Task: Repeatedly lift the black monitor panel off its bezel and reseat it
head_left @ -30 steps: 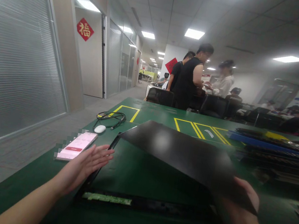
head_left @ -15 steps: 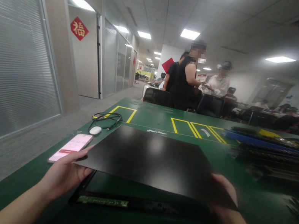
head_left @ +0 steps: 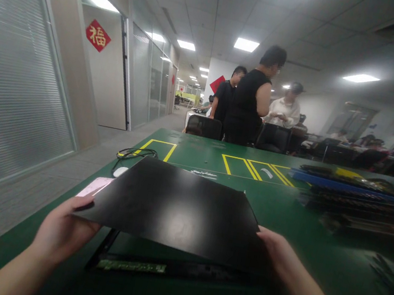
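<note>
1. Hands are holding a black panel (head_left: 174,209) at mid-frame: the left hand (head_left: 62,230) is gripping its lower-left corner with the fingers curled under the edge, and the right hand (head_left: 277,255) is gripping its lower-right edge, thumb on top.
2. The panel is hanging nearly flat, tilted slightly, just above a black frame (head_left: 160,267) that is lying on the green table (head_left: 316,250) in the lower middle of the picture.
3. Step in hand, as I judge it: the panel is being carried over the frame, not yet resting on it.
4. The next move is calling for squaring the panel's edges with the frame's and keeping both grips level, since the sheet looks thin and may be flexing.
5. A phone (head_left: 93,186) is lying partly hidden at the panel's left corner; a mouse (head_left: 120,171) and cable (head_left: 135,153) are sitting beyond it.
</note>
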`<state>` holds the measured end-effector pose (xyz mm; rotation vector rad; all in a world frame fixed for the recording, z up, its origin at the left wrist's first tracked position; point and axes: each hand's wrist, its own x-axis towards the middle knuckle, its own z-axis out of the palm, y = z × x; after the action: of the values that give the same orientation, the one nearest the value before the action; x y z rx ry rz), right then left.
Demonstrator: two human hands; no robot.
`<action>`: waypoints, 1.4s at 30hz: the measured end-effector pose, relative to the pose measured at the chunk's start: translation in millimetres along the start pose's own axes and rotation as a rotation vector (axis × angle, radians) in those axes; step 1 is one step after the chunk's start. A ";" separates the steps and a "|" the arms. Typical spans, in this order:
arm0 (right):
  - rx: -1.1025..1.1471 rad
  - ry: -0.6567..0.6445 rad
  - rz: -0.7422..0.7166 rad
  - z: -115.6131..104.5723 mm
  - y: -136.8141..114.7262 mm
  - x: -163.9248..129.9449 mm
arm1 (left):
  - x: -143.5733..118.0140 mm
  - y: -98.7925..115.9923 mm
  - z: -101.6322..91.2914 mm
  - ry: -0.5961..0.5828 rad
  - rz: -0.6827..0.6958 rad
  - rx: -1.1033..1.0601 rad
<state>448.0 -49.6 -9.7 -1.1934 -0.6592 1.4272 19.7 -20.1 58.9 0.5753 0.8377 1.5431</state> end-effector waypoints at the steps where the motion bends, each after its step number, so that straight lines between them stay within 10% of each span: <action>1: -0.014 -0.020 0.002 -0.5 -0.2 0.8 | 0.2 0.1 -0.9 -0.003 -0.004 0.019; 23: -0.345 0.387 -0.199 -17.3 -0.7 18.2 | 6.8 -20.7 -12.7 -0.167 -0.044 0.157; 42: -0.412 0.449 -0.235 -23.4 0.2 20.2 | 8.2 -35.9 -12.6 -0.217 -0.098 0.249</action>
<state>471.7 -35.7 -23.8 -1.6334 -0.7631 0.8050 31.2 -13.9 22.3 0.8550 0.8822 1.2697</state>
